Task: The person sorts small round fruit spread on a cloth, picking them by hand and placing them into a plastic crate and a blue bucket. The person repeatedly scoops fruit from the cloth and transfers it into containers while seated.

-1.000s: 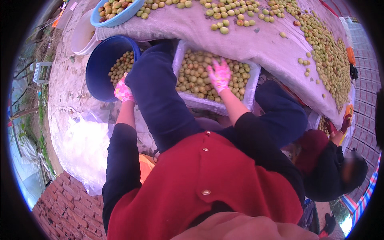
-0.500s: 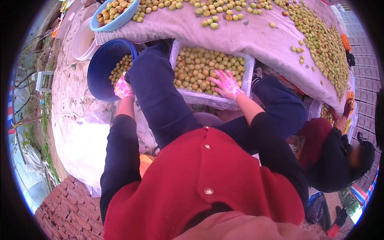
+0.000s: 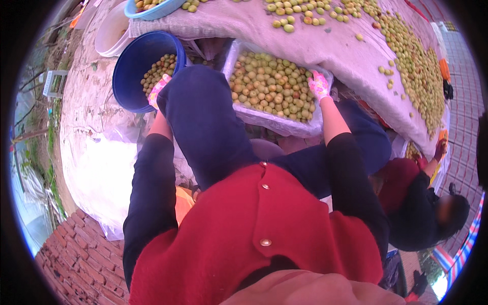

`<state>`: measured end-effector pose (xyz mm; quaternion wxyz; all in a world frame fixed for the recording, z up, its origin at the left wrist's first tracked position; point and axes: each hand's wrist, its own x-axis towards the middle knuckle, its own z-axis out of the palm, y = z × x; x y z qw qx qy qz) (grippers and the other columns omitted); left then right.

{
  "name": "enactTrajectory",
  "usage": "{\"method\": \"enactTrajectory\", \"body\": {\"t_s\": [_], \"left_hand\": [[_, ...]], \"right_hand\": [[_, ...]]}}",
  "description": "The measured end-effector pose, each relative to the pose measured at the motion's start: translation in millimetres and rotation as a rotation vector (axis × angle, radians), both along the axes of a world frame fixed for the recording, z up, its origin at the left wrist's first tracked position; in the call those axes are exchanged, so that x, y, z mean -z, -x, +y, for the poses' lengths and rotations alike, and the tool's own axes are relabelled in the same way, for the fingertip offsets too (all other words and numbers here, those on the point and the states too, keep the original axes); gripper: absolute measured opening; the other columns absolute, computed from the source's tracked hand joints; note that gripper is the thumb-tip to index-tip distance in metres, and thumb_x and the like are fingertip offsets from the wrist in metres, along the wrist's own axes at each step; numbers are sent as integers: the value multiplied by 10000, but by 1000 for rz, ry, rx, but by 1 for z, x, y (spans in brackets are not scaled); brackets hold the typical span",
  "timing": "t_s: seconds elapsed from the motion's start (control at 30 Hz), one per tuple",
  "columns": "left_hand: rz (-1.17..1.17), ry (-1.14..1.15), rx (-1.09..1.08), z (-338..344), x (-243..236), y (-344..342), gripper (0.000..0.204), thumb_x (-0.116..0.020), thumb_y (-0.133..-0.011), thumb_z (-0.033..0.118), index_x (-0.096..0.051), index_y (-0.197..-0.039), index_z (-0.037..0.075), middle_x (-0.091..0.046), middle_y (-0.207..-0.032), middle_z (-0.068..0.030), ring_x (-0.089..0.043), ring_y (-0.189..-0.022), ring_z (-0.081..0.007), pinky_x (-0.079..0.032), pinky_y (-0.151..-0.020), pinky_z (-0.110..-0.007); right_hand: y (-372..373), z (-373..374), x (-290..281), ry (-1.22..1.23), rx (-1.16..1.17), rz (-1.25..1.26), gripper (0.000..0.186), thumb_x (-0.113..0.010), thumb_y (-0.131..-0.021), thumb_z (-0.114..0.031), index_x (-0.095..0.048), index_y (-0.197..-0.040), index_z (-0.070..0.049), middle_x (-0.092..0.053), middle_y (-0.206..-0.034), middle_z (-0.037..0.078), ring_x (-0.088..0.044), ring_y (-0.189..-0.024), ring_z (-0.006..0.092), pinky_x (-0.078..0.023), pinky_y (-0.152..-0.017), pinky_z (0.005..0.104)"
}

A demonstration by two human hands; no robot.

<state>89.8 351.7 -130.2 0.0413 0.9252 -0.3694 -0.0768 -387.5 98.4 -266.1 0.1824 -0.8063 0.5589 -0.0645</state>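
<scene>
Two hands in pink-patterned gloves are seen at two containers of fruit. The left hand [image 3: 159, 92] is placed at the lower right rim of a deep, round, dark blue plastic bucket [image 3: 126, 81], left of the frame's upper centre; its grip is partly hidden by the dark-trousered knee [image 3: 195, 94], so whether the rim is held cannot be told. By the right hand [image 3: 319, 85], the inner right edge of a rectangular crate lined with clear plastic [image 3: 284, 128] is reached, at upper centre; whether anything is held in that grip cannot be told. The crate is filled with small, round, green-to-brown fruits [image 3: 272, 84], and more are gathered in the bucket. Similar fruits are scattered on a counter draped in pale pink cloth [image 3: 244, 23], across the top and upper right. A light blue basin [image 3: 158, 11] is set at upper left.
</scene>
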Motion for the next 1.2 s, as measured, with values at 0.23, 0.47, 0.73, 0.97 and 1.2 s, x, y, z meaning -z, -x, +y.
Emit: {"method": "enactTrajectory", "body": {"t_s": [0.23,0.47,0.73,0.97,1.2], "left_hand": [[45,43,50,8,-2,-10,395,-530,-965,428,-736,-1019,95,-741,-968,-79,-700,-932,-223,-532,-793,-369],[103,79,122,18,-1,-15,356,-564,-952,401,-732,-1032,98,-739,-964,-71,-697,-934,-201,-534,-792,-352],[768,342,469,26,-14,-61,318,-604,-936,371,-728,-1048,100,-737,-959,-62,-695,-937,-175,-536,-790,-331],[209,-313,493,-82,-129,-89,392,-550,-921,379,-717,-793,48,-697,-761,-146,-693,-747,-273,-535,-730,-415],[141,96,486,-111,-4,87,317,-560,-848,265,-703,-1040,57,-684,-1090,-225,-666,-1040,-367,-531,-905,-462]], "right_hand": [[-33,-18,4,-113,-112,432,348,-548,-832,-86,-620,-1172,-75,-636,-1182,236,-643,-1098,375,-536,-911,484],[-129,4,-156,-438,-151,-25,446,-629,-835,-303,-643,-1154,8,-683,-1118,230,-655,-1076,321,-504,-946,412],[-169,45,-254,-407,-396,-843,570,-608,-929,-418,-548,-1378,-72,-609,-1329,175,-568,-1240,293,-413,-1071,383],[9,33,-125,-58,157,186,498,-573,-888,-408,-637,-1188,-16,-662,-1141,256,-590,-1151,411,-458,-971,461],[72,71,8,-417,534,-380,395,-700,-831,-226,-664,-1153,-2,-708,-1012,143,-660,-930,256,-503,-865,390]]}}
